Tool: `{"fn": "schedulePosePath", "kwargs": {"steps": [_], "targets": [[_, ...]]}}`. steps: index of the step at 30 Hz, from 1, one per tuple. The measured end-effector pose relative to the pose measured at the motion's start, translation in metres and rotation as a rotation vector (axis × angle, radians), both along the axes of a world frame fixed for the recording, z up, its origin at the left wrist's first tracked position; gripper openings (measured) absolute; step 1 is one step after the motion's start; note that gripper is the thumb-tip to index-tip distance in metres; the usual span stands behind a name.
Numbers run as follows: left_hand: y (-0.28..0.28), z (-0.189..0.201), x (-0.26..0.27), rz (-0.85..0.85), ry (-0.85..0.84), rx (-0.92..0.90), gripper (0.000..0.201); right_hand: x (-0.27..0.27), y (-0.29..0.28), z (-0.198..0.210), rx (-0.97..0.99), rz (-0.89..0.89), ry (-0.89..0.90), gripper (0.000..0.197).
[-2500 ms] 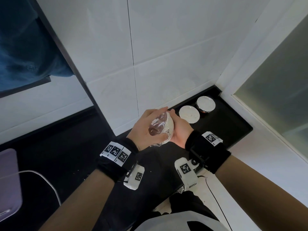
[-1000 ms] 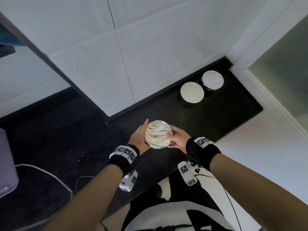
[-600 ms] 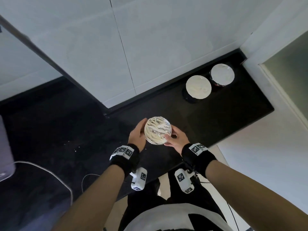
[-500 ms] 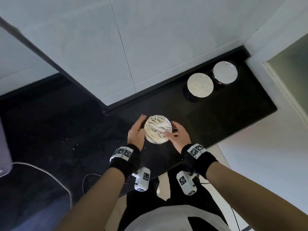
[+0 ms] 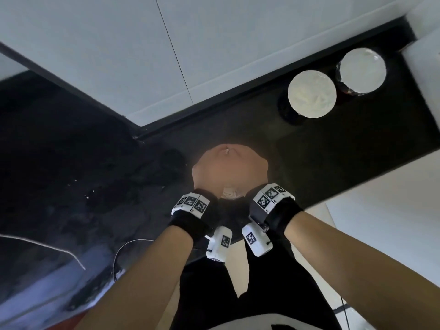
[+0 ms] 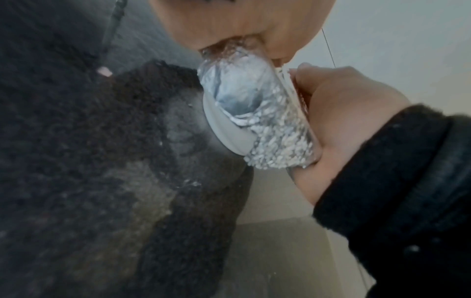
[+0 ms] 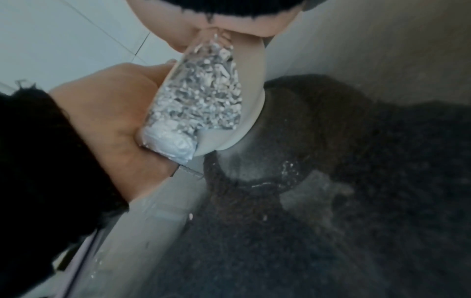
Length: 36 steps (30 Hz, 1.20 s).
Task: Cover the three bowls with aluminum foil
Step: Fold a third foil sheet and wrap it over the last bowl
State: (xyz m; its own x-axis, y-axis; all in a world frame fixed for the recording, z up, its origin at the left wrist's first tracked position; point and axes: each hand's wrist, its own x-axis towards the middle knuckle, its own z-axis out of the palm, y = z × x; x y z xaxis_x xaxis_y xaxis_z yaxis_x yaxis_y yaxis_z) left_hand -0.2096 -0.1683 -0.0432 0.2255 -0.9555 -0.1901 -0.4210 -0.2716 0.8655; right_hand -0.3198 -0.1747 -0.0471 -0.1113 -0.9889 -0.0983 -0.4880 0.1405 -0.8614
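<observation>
Black stone counter (image 5: pixel 95 186) under a white tiled wall (image 5: pixel 238 44); the third bowl (image 6: pixel 224 131) sits on it at the near middle, with its foil (image 6: pixel 254 113) crimped down over the rim. Left hand (image 5: pixel 209 172) and right hand (image 5: pixel 250 170) both clasp it from above, curled round the foil-wrapped rim, though the head view is blurred. Far right by the wall stand a covered bowl (image 5: pixel 312 97) and, just beside it, a second covered bowl (image 5: pixel 362 71).

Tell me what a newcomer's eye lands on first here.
The left hand and right hand are cupped together over the near bowl, pressing its crinkled foil down round the rim, at the middle of the black counter. Behind, in the far right corner, the middle bowl and the corner bowl stand side by side, already capped in foil.
</observation>
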Motion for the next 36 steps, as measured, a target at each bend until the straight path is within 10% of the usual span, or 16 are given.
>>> {"fn": "schedulePosePath", "kwargs": {"steps": [13,22,32,36], "targets": [[-0.015,0.002,-0.003,0.154,0.112,0.266,0.036,-0.002,-0.011,-0.01,0.351,-0.215,-0.354,0.028],[-0.019,0.016,-0.001,0.353,0.619,0.305,0.044,-0.003,-0.032,0.0,0.4,-0.19,-0.571,0.029],[0.022,0.006,0.036,0.288,0.271,0.2,0.033,-0.042,-0.02,0.008,0.232,0.079,-0.272,0.037],[-0.004,0.01,0.034,0.01,0.309,0.18,0.034,-0.024,0.029,0.001,0.209,0.149,-0.156,0.055]]}}
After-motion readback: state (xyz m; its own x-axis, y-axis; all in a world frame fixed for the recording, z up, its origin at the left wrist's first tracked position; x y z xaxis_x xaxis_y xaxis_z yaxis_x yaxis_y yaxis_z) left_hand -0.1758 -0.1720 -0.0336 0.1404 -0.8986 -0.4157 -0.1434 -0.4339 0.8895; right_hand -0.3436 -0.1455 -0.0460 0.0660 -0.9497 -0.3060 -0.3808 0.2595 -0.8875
